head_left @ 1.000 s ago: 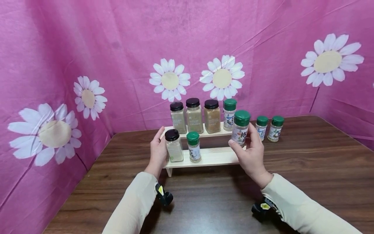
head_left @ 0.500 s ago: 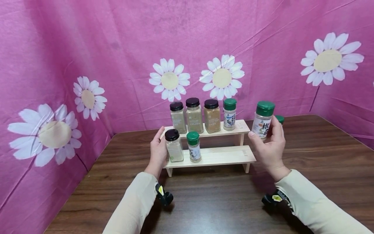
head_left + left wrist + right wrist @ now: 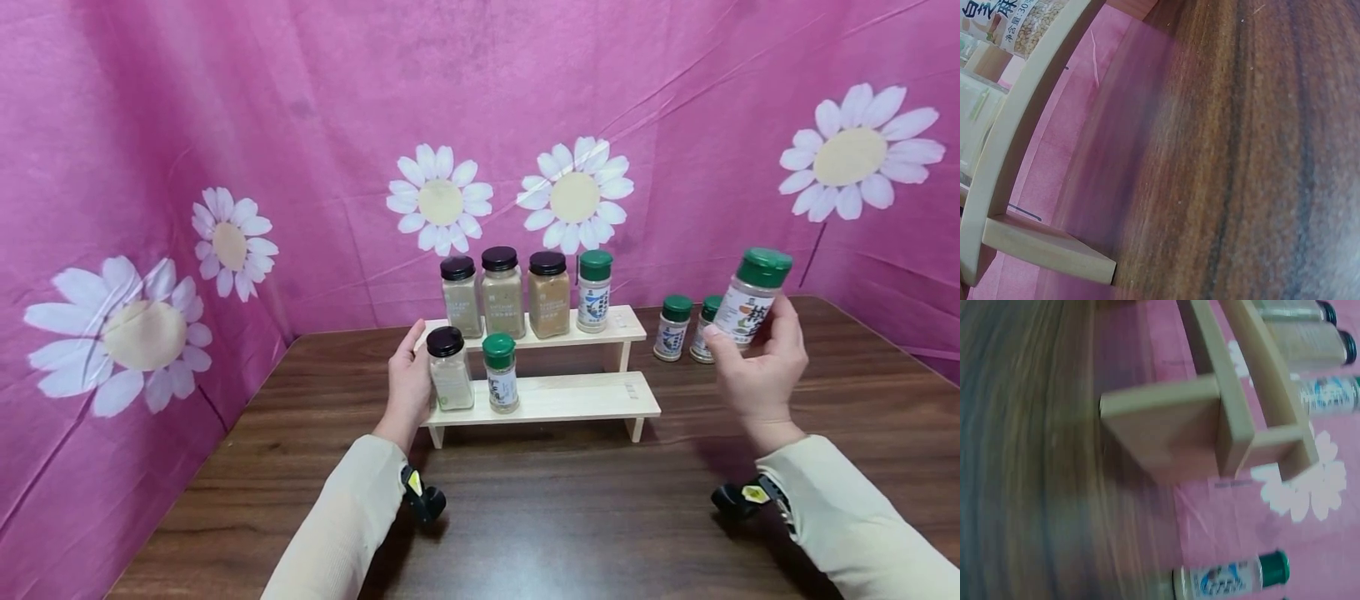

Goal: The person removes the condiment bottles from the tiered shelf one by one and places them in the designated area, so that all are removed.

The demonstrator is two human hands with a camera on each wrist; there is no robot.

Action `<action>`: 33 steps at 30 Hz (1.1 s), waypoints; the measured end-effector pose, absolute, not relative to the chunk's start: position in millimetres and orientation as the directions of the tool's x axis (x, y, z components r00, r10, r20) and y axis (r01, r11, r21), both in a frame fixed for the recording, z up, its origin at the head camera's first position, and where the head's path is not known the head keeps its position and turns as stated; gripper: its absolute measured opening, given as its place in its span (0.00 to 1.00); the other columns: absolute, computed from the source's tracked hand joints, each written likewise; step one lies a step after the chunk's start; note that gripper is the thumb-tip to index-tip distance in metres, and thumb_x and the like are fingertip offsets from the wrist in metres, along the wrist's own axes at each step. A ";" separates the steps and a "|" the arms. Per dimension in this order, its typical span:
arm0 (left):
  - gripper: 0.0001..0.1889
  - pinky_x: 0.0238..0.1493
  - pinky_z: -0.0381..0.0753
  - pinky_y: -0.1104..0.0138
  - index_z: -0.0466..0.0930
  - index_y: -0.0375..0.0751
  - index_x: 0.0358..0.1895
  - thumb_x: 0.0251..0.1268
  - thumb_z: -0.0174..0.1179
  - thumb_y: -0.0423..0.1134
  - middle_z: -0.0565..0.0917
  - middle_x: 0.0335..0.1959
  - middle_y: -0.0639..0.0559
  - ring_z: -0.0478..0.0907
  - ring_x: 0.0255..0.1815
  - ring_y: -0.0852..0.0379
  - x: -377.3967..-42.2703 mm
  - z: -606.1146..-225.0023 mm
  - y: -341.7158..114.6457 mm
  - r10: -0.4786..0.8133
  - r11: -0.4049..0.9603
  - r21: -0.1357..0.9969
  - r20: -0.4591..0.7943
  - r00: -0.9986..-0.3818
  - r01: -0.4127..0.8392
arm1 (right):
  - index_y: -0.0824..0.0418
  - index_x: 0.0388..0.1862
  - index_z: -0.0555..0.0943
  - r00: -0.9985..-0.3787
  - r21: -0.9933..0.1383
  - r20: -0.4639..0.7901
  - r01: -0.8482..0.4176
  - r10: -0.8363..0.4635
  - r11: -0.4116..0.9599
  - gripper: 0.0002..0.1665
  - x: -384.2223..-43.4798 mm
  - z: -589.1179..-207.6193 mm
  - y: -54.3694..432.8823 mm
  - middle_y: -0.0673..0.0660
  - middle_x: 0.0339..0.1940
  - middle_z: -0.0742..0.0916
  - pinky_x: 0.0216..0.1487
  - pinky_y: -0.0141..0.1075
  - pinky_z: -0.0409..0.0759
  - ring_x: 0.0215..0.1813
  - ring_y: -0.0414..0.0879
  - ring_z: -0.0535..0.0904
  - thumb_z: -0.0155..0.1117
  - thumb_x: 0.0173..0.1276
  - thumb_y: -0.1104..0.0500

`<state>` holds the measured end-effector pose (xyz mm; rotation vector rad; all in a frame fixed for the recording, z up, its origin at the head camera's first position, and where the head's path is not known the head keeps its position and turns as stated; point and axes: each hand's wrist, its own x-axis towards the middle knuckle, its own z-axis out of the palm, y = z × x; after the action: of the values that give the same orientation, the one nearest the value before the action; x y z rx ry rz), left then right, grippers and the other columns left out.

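A two-tier wooden rack [image 3: 570, 400] stands on the table in the head view. My left hand [image 3: 408, 387] rests at its left end, beside a black-lidded spice jar [image 3: 452, 375] on the lower tier, one finger extended upward. A green-lidded spice bottle [image 3: 501, 379] stands next to that jar. To the right of the rack, my right hand [image 3: 763, 379] grips a green-capped spice bottle [image 3: 744, 310] between thumb and fingers, raised above the table and tilted. Neither hand shows in the wrist views.
Three black-lidded jars [image 3: 502, 304] and a green-lidded bottle [image 3: 594, 296] line the upper tier. Two more green-lidded bottles, one nearer [image 3: 671, 333] and one partly hidden [image 3: 702, 343], stand on the table [image 3: 540, 508] right of the rack. Pink flowered cloth [image 3: 322, 125] hangs behind.
My right hand has carried the green-capped bottle rightward from in front of the rack to past its right end, and the bottle has tilted. My left hand keeps its place.
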<state>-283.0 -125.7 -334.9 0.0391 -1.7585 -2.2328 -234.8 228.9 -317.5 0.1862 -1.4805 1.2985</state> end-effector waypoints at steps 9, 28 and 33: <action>0.25 0.41 0.78 0.73 0.62 0.41 0.68 0.67 0.47 0.31 0.79 0.24 0.59 0.77 0.31 0.66 -282.6 -332.9 -126.4 -0.246 -0.187 0.959 0.163 -0.955 0.212 | 0.53 0.55 0.76 -0.400 -0.685 0.719 -0.542 0.568 0.486 0.32 -237.6 -319.7 258.3 0.36 0.36 0.75 0.35 0.20 0.66 0.37 0.29 0.69 0.65 0.45 0.65; 0.25 0.36 0.79 0.74 0.61 0.41 0.68 0.67 0.46 0.30 0.76 0.19 0.58 0.77 0.27 0.66 -282.8 -334.8 -125.3 -0.240 -0.206 0.956 0.157 -0.958 0.208 | 0.47 0.58 0.72 -0.523 -0.783 0.611 -0.286 0.595 0.552 0.30 -254.0 -332.4 300.9 0.31 0.39 0.72 0.49 0.19 0.71 0.44 0.27 0.71 0.69 0.56 0.58; 0.25 0.38 0.79 0.72 0.62 0.41 0.68 0.67 0.47 0.30 0.78 0.21 0.57 0.77 0.28 0.65 -283.2 -334.8 -125.5 -0.245 -0.205 0.957 0.152 -0.958 0.205 | 0.51 0.63 0.66 -0.606 -0.820 0.498 -0.096 0.620 0.564 0.35 -260.2 -334.2 306.4 0.33 0.37 0.69 0.48 0.19 0.68 0.41 0.24 0.66 0.67 0.58 0.53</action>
<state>-283.2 -125.5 -334.8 0.0468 -1.7685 -2.2359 -260.2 306.4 -334.2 -0.4213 -1.9705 1.0969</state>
